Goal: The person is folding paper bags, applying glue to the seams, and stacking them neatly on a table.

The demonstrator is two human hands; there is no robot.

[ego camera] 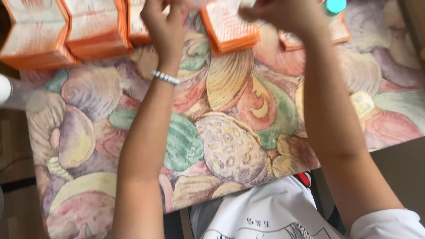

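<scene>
Hands up at the counter's (pixel 230 132) far edge: our left hand (pixel 161 22) and right hand (pixel 287 13) meet over an orange paper stack (pixel 230 28), fingers cropped, so we cannot tell either grip. We judge sorting underway. We count 5 orange stacks, 1 teal cap (pixel 335 6).

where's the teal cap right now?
Head view, top right edge: the teal cap sits just right of the right hand, above an orange paper stack on the patterned tablecloth.
</scene>
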